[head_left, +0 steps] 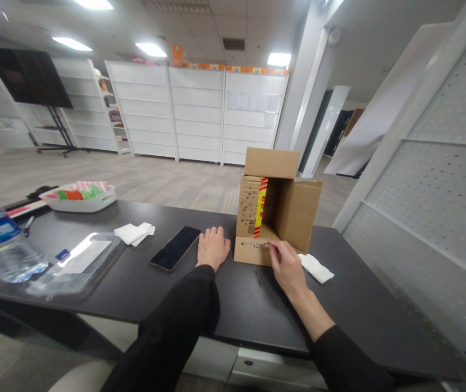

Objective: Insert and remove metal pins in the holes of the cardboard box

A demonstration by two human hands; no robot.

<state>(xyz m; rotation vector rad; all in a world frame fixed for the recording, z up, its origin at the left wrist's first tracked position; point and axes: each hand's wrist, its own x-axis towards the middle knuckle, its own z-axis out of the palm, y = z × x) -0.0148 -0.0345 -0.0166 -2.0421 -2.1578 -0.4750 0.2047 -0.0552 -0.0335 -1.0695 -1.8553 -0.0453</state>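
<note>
Cardboard box (249, 207) stands at the tabletop's (253, 321) far right, open side facing near. Right hand (289, 267): fingertips pinched together at its lower flap (247, 257); any grasped item unclear. Left hand (213, 247): well apart, extended palm-down between box and phone (176, 248).

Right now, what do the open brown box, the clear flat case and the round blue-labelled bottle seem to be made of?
The open brown box: likely cardboard, matt, judging by its thin folded flaps. The clear flat case: probably rigid plastic, glossy, with bright reflections. The round blue-labelled bottle: apparently plastic, shiny and see-through, with small highlights.
</note>
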